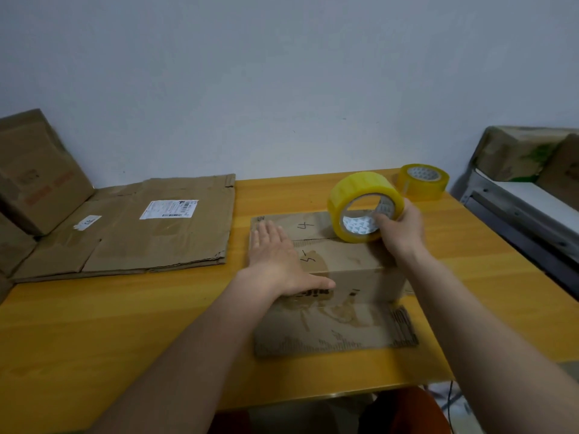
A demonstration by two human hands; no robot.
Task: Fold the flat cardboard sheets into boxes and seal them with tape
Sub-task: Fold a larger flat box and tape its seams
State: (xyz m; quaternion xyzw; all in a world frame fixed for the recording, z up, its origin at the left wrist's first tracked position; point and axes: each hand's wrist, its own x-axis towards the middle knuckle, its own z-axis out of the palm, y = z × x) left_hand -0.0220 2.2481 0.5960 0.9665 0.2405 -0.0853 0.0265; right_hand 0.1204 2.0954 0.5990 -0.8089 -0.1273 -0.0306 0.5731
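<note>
A brown cardboard box (341,258) stands on the yellow wooden table (125,324), its two top flaps closed and meeting at a seam. My left hand (279,258) lies flat on the left part of the top, fingers straight, thumb over the near edge. My right hand (401,228) grips a yellow tape roll (363,205) by its core, holding it upright on the box's right end at the seam. A loose flap (335,330) of the box lies flat on the table toward me.
Flat cardboard sheets (150,227) with white labels lie at the table's left. A folded box (37,170) leans at the far left. A second yellow tape roll (423,181) sits at the back right. A shelf with boxes (526,158) stands right of the table.
</note>
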